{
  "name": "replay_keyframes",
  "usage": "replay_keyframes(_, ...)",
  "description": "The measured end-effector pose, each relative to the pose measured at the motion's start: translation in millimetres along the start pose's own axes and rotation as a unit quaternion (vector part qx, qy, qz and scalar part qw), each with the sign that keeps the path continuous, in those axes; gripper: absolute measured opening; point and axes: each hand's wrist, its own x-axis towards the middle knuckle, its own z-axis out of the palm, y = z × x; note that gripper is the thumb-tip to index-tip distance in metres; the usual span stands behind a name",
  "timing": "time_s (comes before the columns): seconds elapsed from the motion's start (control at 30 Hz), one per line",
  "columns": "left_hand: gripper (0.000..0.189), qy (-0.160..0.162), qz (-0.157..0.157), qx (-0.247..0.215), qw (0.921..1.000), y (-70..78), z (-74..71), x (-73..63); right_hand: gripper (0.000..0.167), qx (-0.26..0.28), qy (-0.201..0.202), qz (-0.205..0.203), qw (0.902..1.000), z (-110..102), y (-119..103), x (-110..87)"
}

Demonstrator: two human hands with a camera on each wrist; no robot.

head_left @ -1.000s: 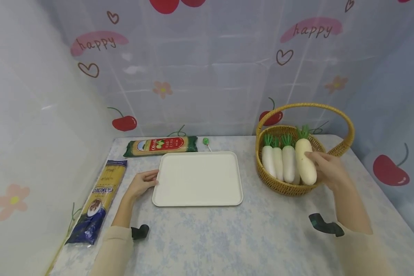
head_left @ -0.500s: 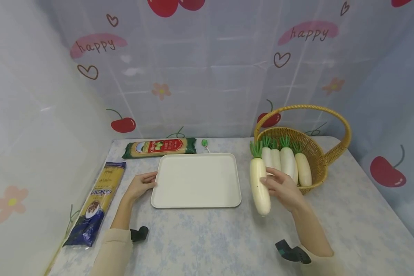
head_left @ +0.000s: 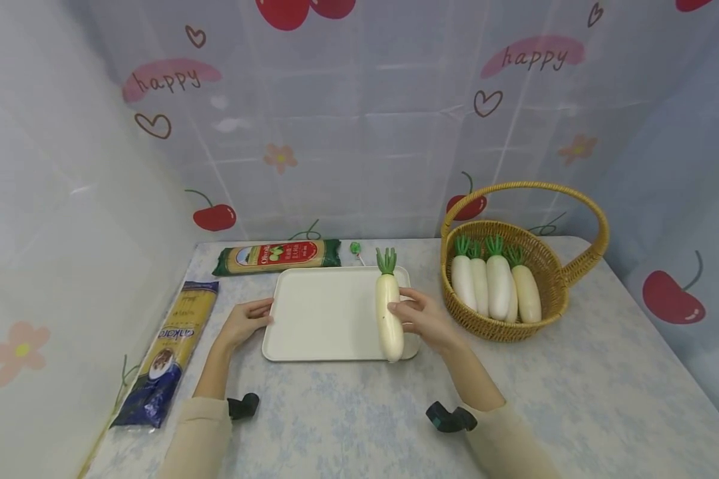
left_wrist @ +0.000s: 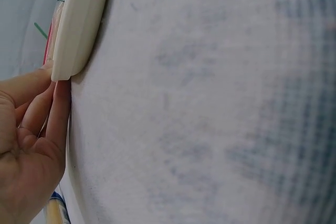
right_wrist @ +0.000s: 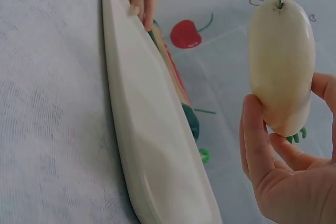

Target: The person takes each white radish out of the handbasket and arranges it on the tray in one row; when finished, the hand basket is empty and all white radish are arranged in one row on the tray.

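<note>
A daikon radish (head_left: 387, 336) in the right hand (head_left: 425, 321), held above a white tray (head_left: 323, 319) that the left hand (head_left: 245, 324) grips.
Nearest, beyond the left fingers on their outer side, lies a yellow-and-blue Ankara pasta pack (head_left: 170, 349). The left thumb and fingers are nearly closed, pinching the tray's left rim; the right ones stand apart by the radish's thickness, thumb and fingers on either side of it. The radish (leaves pointing away from the person) is raised over the tray's right part, between the two hands' fingers. To the right of the right fingers stands a wicker basket (head_left: 515, 331) holding other daikons (head_left: 498, 286). Farther than both hands' fingers, behind the tray, lies an Olivoilà pasta pack (head_left: 275, 256), with a cherry-print curtain (head_left: 359, 146) beyond.
</note>
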Motion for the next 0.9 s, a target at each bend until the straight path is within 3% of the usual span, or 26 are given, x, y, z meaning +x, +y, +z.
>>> replay_keyframes(0.27, 0.049, -0.002, 0.001, -0.012, 0.9999, -1.2, -1.2, -0.6, 0.060, 0.007, 0.010, 0.008, 0.9999, 37, 9, 31.3)
replay_keyframes(0.53, 0.048, 0.006, -0.001, -0.006, 1.0000, -0.2, 0.0, -2.4, 0.058, -0.037, 0.015, 0.020, 0.9990, 70, 19, 58.4)
replay_keyframes(0.9, 0.048, 0.011, 0.002, -0.001, 0.9999, -0.6, 1.6, -0.1, 0.060, -0.051, 0.032, 0.032, 0.9977, 104, 31, 84.3)
